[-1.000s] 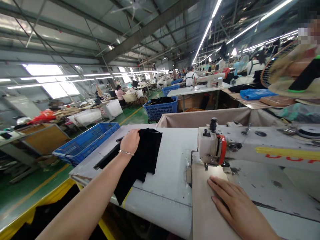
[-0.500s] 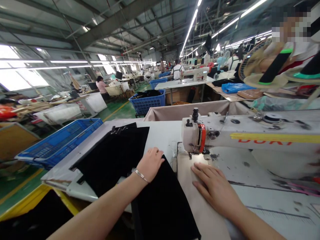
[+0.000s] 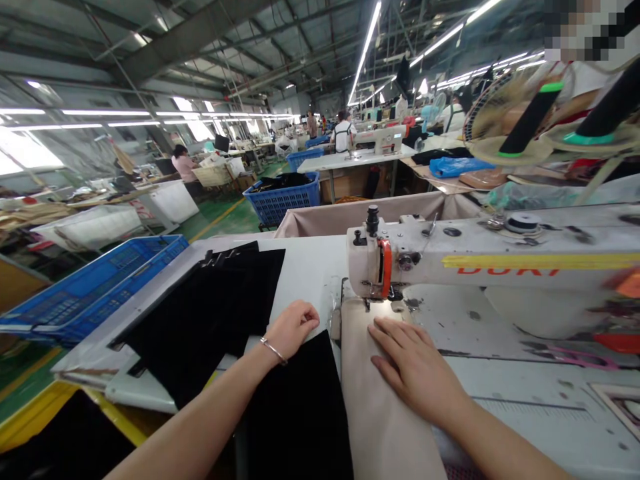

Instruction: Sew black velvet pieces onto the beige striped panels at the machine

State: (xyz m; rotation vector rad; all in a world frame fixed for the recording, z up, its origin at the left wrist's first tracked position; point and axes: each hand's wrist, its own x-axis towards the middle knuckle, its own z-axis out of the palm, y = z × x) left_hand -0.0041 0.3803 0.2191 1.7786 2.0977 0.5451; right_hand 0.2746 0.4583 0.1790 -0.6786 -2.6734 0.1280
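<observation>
A white desk [image 3: 310, 267] carries a white metal sewing machine [image 3: 475, 243]. Just before its needle, the right hand [image 3: 413, 363] lies flat, grip open, on a beige cloth strip [image 3: 383, 413]; left of the machine, the left hand [image 3: 293, 330] curls, its hold on a black cloth panel [image 3: 300, 413] unclear. Both cloths look light, limp: pinch edges.

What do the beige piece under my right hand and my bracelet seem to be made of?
Beige piece: perhaps fabric or faux leather, smooth and matte; its colour is even, with no weave discernible. Bracelet: likely polished metal, given its silvery shine.
</observation>
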